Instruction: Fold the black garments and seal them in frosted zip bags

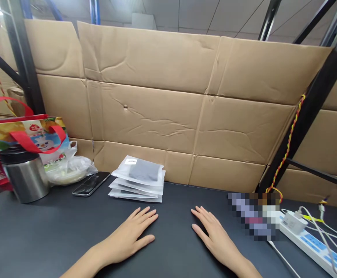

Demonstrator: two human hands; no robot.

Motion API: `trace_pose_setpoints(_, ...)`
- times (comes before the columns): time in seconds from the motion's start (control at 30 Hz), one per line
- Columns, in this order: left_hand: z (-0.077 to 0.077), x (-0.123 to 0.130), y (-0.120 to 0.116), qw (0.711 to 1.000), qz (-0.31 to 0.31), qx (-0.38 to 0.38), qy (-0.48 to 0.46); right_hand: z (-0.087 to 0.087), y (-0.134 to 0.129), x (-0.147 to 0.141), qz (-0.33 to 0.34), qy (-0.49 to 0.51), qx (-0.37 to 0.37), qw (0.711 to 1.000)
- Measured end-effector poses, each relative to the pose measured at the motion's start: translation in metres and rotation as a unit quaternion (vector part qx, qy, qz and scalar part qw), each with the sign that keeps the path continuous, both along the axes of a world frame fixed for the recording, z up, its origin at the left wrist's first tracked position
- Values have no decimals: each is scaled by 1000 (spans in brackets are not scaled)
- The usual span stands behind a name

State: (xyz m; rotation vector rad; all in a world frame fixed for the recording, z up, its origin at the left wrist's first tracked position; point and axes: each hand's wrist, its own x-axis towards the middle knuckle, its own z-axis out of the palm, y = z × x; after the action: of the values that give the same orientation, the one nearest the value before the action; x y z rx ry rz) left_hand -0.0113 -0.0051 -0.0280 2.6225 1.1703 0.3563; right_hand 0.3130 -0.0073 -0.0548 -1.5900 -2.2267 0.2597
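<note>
My left hand lies palm down on the dark table, fingers stretched out and holding nothing. Just beyond its fingertips sits a stack of frosted plastic packets; the top one shows a white barcode label and something dark inside. My right hand rests flat on the table further right, its fingers extended and nothing in them. A gap of bare table separates the two hands, and neither touches the packets.
At the left stand a steel tumbler, a colourful bag with red handles, a clear plastic bag and a black phone. A pixelated object, a power strip and white cables lie right. Cardboard walls the back.
</note>
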Motion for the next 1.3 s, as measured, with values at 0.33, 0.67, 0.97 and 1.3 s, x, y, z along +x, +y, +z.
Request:
trace_pose_setpoints(0.33, 0, 0, 2, 1000, -8, -2, -3, -1, 0, 0, -1, 0, 2, 1000)
trace_pose_setpoints(0.67, -3, -1, 2, 1000, -13, 25, -14, 0, 0, 0, -2, 0, -3, 1000)
trace_pose_setpoints(0.97, 1, 0, 1, 1000, -10, 4, -17, 0, 1, 0, -3, 0, -3, 1000)
trace_pose_setpoints(1.3, 0, 0, 0, 1000, -7, 1, -9, 0, 0, 0, -1, 1, -3, 1000)
